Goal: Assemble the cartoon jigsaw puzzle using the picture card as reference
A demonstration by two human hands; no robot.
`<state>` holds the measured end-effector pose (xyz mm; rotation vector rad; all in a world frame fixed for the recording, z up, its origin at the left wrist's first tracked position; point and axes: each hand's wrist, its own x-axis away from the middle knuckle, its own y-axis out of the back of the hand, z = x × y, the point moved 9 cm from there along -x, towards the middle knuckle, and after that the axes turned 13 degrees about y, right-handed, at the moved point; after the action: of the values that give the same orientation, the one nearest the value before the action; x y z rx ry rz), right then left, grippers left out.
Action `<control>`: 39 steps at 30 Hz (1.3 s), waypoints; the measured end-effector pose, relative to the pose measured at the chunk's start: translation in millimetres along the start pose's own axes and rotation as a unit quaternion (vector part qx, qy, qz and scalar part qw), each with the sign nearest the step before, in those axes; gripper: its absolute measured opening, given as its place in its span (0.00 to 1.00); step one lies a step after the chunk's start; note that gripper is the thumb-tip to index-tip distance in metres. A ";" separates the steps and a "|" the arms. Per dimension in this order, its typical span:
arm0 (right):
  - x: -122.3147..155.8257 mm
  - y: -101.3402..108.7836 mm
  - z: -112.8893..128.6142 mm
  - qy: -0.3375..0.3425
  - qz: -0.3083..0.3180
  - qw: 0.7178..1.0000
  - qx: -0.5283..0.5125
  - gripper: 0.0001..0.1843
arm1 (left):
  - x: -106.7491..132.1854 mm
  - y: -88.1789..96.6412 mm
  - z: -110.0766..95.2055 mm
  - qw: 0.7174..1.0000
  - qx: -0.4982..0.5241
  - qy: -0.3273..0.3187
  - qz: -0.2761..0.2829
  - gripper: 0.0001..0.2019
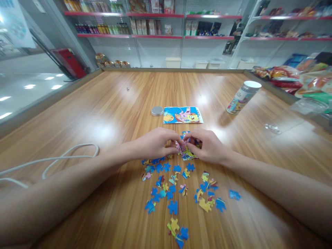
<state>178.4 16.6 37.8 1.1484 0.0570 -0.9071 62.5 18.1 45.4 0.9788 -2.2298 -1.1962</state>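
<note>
Left hand [160, 143] and right hand [207, 147], fingers curled inward, at a partly joined puzzle section [190, 153] between them on a counter [103, 221]; whether either pinches a piece cannot be told. Loose puzzle pieces [172, 207] lie scattered on the near side of the hands. Beyond the hands: a picture card [183, 116] beside a round lid [157, 110]; farther right, a canister [241, 100]. Left of the left hand: a white cable [75, 157].
</note>
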 end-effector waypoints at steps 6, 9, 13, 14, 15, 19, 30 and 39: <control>0.6 -4.0 2.2 0.026 0.034 0.998 0.036 0.09 | 1.4 -6.2 -3.2 0.997 -0.048 -0.064 -0.002 0.10; 1.3 -4.7 0.5 0.023 0.037 0.998 0.041 0.08 | 0.9 -9.1 -2.2 0.995 -0.068 -0.070 -0.013 0.09; 1.2 -5.2 0.5 0.020 0.043 0.998 0.043 0.08 | 6.0 -10.7 -9.1 0.985 -0.129 -0.100 -0.049 0.10; 1.1 -5.4 0.5 0.019 0.044 0.998 0.042 0.08 | 8.5 -10.9 -12.9 0.979 -0.155 -0.115 -0.060 0.10; 0.9 -5.3 0.4 0.018 0.044 0.998 0.041 0.08 | 10.9 -11.6 -16.8 0.972 -0.185 -0.129 -0.067 0.11; 0.5 -4.8 0.4 0.021 0.036 0.999 0.035 0.08 | 14.8 -16.3 -25.0 0.951 -0.273 -0.141 -0.046 0.15; 0.5 -5.5 0.1 0.021 0.033 0.999 0.035 0.07 | 20.1 -17.4 -26.9 0.915 -0.344 -0.193 -0.083 0.13; 1.1 -5.8 -1.6 0.015 0.037 0.998 0.042 0.09 | 17.7 -12.3 -20.4 0.939 -0.279 -0.187 -0.077 0.13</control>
<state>176.0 16.6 32.2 1.2351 0.0016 -0.8331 68.6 -10.9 46.6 0.7418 -1.8933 -2.0842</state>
